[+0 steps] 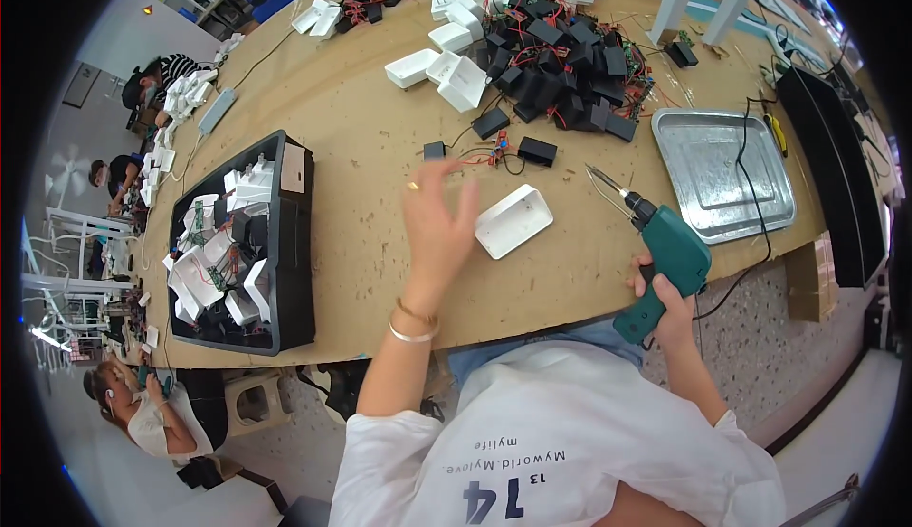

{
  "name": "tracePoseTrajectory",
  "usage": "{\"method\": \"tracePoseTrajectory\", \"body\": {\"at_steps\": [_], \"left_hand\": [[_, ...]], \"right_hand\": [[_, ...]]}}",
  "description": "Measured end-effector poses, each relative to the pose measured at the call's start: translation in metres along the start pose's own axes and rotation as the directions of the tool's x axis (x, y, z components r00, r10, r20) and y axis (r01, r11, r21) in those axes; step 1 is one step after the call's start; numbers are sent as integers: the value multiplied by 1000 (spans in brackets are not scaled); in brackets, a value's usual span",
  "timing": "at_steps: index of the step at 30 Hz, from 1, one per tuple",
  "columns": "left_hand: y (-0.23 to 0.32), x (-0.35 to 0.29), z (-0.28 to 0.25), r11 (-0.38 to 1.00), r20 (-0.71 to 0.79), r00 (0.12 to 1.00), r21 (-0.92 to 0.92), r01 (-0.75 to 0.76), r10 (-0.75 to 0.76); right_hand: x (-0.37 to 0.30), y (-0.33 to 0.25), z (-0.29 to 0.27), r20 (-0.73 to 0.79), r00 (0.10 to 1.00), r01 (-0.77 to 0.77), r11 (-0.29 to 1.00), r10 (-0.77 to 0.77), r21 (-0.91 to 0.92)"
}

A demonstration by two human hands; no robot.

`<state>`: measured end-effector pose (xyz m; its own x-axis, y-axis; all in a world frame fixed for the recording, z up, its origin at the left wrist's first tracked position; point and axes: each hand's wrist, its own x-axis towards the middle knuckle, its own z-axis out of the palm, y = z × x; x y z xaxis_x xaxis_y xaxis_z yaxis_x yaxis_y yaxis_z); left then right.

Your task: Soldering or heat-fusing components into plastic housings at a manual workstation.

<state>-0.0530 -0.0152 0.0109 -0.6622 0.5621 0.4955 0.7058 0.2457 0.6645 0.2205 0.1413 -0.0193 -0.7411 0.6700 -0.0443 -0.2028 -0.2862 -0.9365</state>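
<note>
In my right hand [671, 301] is a green pistol-shaped soldering gun [676, 247], its metal tip and thin curved guide pointing up and left over the table. My left hand [442, 218] hovers with its fingers apart, slightly smeared by motion, and seems to hold nothing. Just beyond its fingertips lies a small black box [434, 151]. Red and black wires run from there to a small circuit part [501, 149] and another black box [539, 152]. Beside my left hand an open white plastic case [514, 222] rests tilted on the brown tabletop [366, 271].
A large heap of black boxes [560, 52] with wires and boards lies at the back, white cases [458, 81] beside it. At left stands a black crate [296, 271] of white assemblies. A metal tray [727, 180] sits at right, a black cord [744, 147] across it. Other people work at far left.
</note>
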Motion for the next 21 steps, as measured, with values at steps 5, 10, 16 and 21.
{"method": "tracePoseTrajectory", "body": {"at_steps": [5,10,16,21], "left_hand": [[-36,38,-3,947,69,986,278,-163,150],[-35,39,6,873,220,954,401,-278,203],[-27,51,-11,927,173,972,315,-205,156],[-31,45,-42,802,175,945,-500,326,-275]], "right_hand": [[-2,3,2,-5,1000,15,1000,-15,7],[-1,2,4,-20,1000,24,1000,-24,13],[-1,0,7,-42,999,0,1000,1,3],[0,4,3,-14,1000,10,1000,-10,10]]}}
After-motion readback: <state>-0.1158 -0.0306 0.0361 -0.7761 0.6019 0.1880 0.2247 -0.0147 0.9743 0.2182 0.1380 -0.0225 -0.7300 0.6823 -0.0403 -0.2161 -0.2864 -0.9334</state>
